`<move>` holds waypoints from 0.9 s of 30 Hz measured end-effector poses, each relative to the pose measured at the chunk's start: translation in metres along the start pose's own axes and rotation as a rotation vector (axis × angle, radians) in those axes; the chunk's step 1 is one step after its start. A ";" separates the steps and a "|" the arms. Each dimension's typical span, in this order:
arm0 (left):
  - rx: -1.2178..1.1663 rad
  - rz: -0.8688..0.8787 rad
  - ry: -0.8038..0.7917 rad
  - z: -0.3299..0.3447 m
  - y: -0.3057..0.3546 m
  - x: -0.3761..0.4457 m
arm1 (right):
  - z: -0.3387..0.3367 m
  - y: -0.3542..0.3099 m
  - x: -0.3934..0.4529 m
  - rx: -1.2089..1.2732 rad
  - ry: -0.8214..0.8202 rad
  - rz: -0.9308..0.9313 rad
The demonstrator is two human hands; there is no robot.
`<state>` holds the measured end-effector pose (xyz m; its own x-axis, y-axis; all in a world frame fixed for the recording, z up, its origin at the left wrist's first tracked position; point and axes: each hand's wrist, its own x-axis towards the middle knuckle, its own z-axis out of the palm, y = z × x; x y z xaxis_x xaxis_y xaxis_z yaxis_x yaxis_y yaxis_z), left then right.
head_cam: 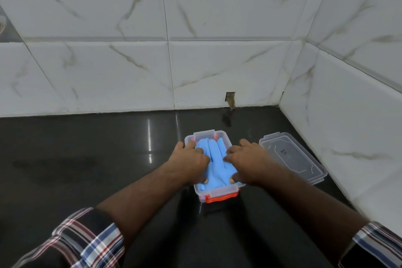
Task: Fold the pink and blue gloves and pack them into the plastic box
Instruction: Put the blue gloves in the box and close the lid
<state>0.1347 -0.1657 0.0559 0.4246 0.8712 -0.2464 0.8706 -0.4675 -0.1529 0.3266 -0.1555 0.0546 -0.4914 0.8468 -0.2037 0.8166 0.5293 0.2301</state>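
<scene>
Fingers (191, 144) of the left hand (189, 162) curl down over the left side of the blue glove (214, 159), thumb tip pressing near its near edge; those of the right hand (248, 160) do the same on the right side, fingertips bent onto the glove, thumb at the near right corner. Both hands press and tuck the glove into the box (224, 135), which sits on the dark worktop (87, 159) just left of the loose lid (292, 156). The glove lies flat on top, its finger ends pointing to the far wall of the box. Red-orange shows at the near base and the far corners; whether that is the pink glove underneath or part of the box, I cannot tell.

By my reading, the step in hand is packing: seating the blue glove so nothing rides above the rim. The near edge looks slightly proud of the rim, so the next move calls for pushing it below, then freeing the hands to reach right for the lid
</scene>
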 end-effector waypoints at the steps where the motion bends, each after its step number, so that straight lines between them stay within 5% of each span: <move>1: 0.031 -0.004 0.008 0.004 0.003 0.002 | 0.002 -0.001 0.001 -0.008 -0.001 0.006; 12: 0.059 -0.047 0.037 0.013 0.008 0.008 | 0.005 -0.004 0.006 0.063 -0.037 0.034; 18: 0.009 -0.053 0.194 0.012 -0.007 -0.002 | 0.000 -0.005 0.008 0.096 0.165 -0.005; 21: 0.044 -0.078 0.183 0.011 -0.007 -0.004 | 0.008 -0.015 0.013 0.034 0.129 -0.087; 27: 0.081 -0.142 0.118 0.008 -0.003 -0.003 | 0.018 -0.013 0.019 -0.050 0.035 0.042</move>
<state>0.1289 -0.1685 0.0498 0.3289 0.9386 -0.1038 0.9031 -0.3448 -0.2561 0.3126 -0.1475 0.0309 -0.4686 0.8689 -0.1594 0.8207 0.4949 0.2855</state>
